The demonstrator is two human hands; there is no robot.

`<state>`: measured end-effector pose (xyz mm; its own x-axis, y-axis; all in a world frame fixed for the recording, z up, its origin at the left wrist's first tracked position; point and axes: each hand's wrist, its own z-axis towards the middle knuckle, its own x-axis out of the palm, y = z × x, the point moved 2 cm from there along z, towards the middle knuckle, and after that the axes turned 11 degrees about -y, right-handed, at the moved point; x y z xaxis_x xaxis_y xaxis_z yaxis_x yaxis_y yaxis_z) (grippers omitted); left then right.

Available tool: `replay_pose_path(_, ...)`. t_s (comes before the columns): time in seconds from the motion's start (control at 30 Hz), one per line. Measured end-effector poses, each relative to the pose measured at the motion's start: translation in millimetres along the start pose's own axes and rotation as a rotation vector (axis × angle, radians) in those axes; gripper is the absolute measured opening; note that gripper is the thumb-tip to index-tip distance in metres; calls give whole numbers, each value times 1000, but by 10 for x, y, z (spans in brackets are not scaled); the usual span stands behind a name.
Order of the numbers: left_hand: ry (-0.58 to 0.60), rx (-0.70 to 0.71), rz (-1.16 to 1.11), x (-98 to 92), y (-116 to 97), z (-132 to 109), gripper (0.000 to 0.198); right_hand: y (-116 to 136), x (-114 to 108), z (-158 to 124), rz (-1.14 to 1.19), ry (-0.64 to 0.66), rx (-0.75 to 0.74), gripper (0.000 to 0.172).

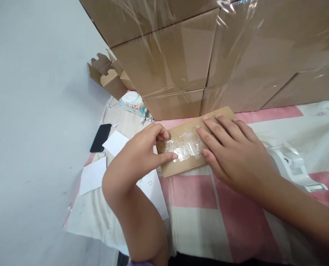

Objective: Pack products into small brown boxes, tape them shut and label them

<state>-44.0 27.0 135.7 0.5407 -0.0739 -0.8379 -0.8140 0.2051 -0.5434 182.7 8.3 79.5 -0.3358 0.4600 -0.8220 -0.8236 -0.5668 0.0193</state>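
A flat piece of brown cardboard lies tilted on the cloth, its far right corner raised toward the boxes. Several overlapping strips of clear tape shine on its middle. At its left end is my left hand, fingers curled in at the edge and thumb pressed on the tape. My right hand lies flat across the right part of the cardboard, fingers spread and holding nothing. Just right of that hand, partly hidden by it, stands a white tape dispenser.
Large cardboard boxes wrapped in clear film rise behind. An opened small carton and a wet wipes pack stand at the back left. A black phone and white paper sheets lie left on the pink-and-white cloth.
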Motion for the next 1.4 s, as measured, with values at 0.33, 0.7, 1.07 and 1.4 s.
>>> replay_pose_path(0.33, -34, 58, -105, -95, -91, -67, 10, 4, -20, 11, -23, -2, -14, 51)
replay_pose_path(0.7, -173, 75, -38, -154, -263, -233, 29, 18, -51, 29, -83, 11, -37, 50)
replay_pose_path(1.07, -184, -41, 175, -196, -335, -315, 22, 14, -49, 19, -62, 51, -14, 50)
replay_pose_path(1.4, -250, 18, 242, -199, -422, -380, 19, 13, -57, 31, -53, 54, -15, 50)
